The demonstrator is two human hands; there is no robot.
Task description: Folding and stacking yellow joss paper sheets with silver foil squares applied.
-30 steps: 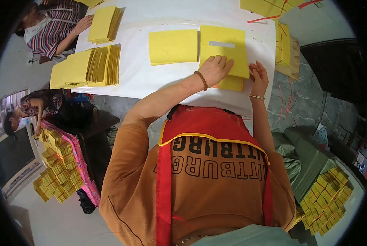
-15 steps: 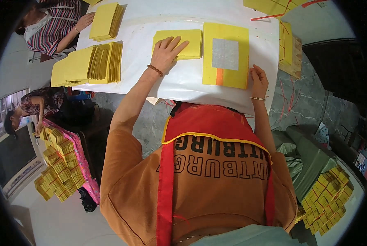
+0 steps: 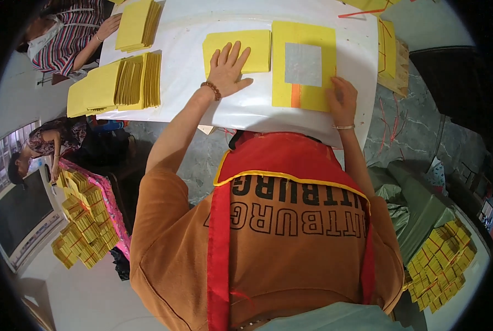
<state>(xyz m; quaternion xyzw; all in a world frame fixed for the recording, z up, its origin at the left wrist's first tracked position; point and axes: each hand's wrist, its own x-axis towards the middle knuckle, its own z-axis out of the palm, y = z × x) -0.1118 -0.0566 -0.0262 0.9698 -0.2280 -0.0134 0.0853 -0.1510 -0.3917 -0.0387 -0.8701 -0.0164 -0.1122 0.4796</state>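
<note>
My left hand point(image 3: 227, 71) lies palm down with fingers spread over the near side of a yellow paper stack point(image 3: 257, 47). Just right of it is a yellow sheet point(image 3: 279, 66), bearing a silver-grey square point(image 3: 303, 64) with an orange strip point(image 3: 295, 95) below. At the sheet's lower right edge is my right hand point(image 3: 343, 102), fingers curled in. Whatever those fingers hold, if anything, is hidden.
Yellow paper bundles stand at the white table's point(image 3: 183, 69) left: an upper stack point(image 3: 133, 25) and a fanned row point(image 3: 130, 83). A co-worker's hand point(image 3: 108, 26) is beside them. Tied yellow bundles point(image 3: 387, 49) sit off the right edge; more tied piles point(image 3: 439, 265) stand lower right.
My left hand has shifted toward me on the stack, its thumb now spread out. My right hand has moved left onto the sheet's edge. The view has shifted slightly.
</note>
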